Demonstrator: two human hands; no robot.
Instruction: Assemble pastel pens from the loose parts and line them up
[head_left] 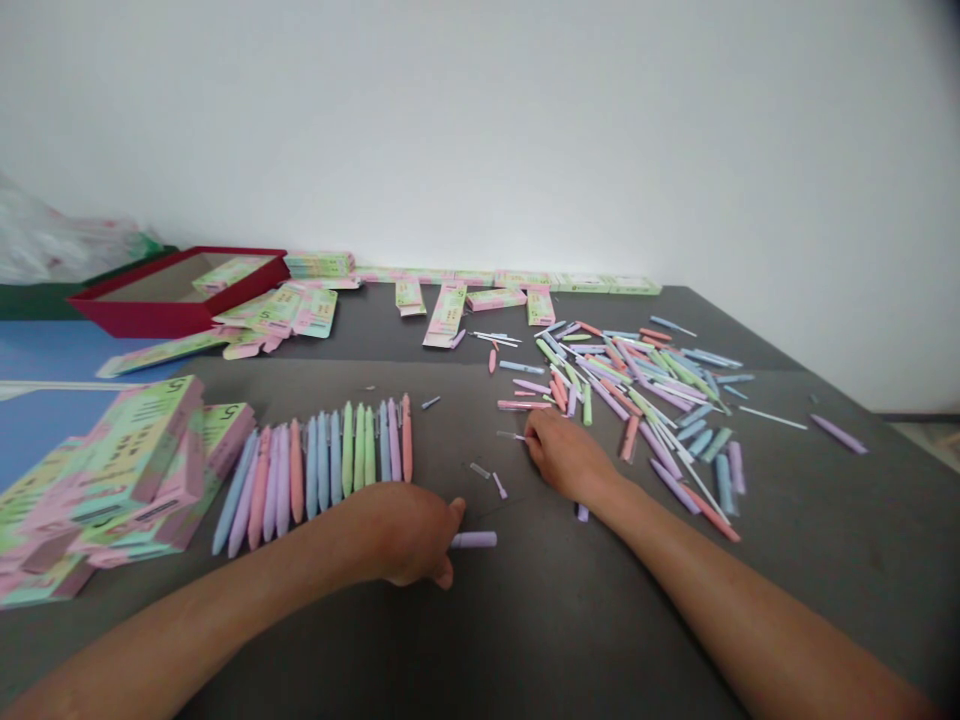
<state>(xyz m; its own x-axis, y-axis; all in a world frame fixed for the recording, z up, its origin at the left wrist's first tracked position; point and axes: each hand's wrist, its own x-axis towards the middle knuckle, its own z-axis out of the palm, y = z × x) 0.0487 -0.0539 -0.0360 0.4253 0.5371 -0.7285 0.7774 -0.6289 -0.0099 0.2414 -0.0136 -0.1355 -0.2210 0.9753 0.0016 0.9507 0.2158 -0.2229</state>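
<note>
My left hand [420, 530] is closed around a purple pen barrel [475, 540], whose end sticks out to the right past the thumb. My right hand [559, 450] rests low by the near left side of the pile of pen parts [637, 375], its fingers curled together. At its fingertips is a small clear plastic clip [510, 435]; a pink barrel [517, 405] lies just beyond. Between the hands lie another clear clip [479, 470] and a small purple piece [499, 486]. A row of assembled pastel pens [322, 460] lies behind my left forearm, which hides part of it.
Printed pen boxes [127, 460] are stacked at the left. A red open box [165, 318] stands at the back left, beside flattened cartons [277, 312]. More boxes [480, 278] line the wall. One purple barrel [838, 433] lies apart near the table's right edge.
</note>
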